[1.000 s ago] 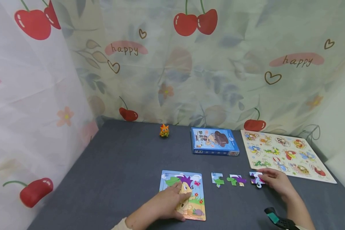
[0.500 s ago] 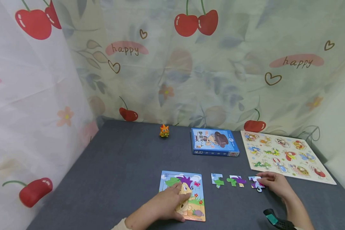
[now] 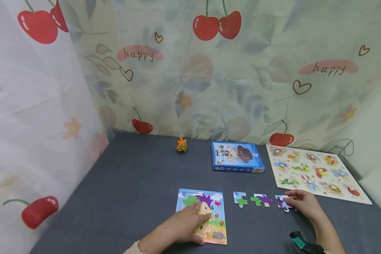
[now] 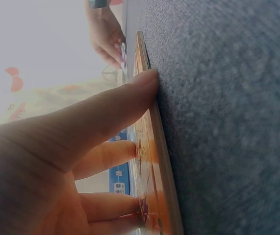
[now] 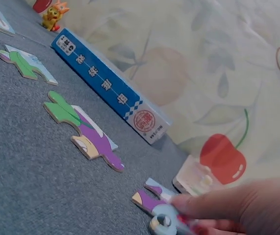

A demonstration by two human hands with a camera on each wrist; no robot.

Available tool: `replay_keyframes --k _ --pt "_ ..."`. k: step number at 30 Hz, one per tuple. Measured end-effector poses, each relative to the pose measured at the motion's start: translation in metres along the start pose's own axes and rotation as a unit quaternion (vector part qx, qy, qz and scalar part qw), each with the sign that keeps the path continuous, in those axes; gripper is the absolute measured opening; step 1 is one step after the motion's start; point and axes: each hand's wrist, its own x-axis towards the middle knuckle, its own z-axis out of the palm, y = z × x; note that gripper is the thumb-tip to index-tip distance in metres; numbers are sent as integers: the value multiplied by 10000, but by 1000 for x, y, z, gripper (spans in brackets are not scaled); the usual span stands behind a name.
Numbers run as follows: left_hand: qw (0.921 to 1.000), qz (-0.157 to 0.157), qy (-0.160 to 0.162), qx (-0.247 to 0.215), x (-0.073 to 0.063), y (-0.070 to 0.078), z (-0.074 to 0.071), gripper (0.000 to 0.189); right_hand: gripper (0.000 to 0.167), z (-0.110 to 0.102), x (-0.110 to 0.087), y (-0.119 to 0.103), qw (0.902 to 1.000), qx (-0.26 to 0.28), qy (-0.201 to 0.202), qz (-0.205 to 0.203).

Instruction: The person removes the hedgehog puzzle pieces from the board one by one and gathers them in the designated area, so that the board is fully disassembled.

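My left hand (image 3: 187,220) rests on a puzzle board (image 3: 217,225) with a purple-haired cartoon hedgehog, its fingers spread over the picture. In the left wrist view, the thumb (image 4: 115,107) lies against the board's near edge (image 4: 160,147). To the right, my right hand (image 3: 304,204) pinches a purple and light-blue puzzle piece (image 3: 280,201) by its right side, at the table surface. Two more pieces lie flat in a row to its left: a purple and green piece (image 3: 261,199) and a blue and green piece (image 3: 240,198). Fingers partly cover the held piece.
Behind the pieces lies a blue box (image 3: 238,157). A wooden board with insect pictures (image 3: 314,173) reaches close to my right hand. Near the table's back edge stands a small orange figurine (image 3: 181,144). A printed cloth (image 3: 177,77) hangs behind the dark table (image 3: 130,183).
My right hand has brought the purple and light-blue piece slightly nearer to me, roughly level with the other two pieces. The left hand stays on the puzzle board.
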Motion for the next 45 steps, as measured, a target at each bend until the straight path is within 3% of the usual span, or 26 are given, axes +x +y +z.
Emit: replay_keyframes --k 5,13,27,31,38,45 --pt "10000 22 26 -3 0 0 -1 73 38 0 1 0 9998 -140 137 -85" --pt "10000 30 -23 -13 2 0 -1 73 44 -2 -2 -2 9996 -260 -24 -76" --pt "10000 32 -12 -32 1 -1 0 73 43 1 -1 -6 9993 -342 54 -131" --pt "9996 192 133 -141 -4 -3 2 78 47 2 -1 -9 9992 -383 98 -111" --pt "9981 514 282 -213 -14 -11 3 81 55 6 -1 -26 9985 -478 174 -193" --pt "9986 315 76 -419 -19 -23 -3 78 49 21 -3 -52 9963 -478 28 -718"
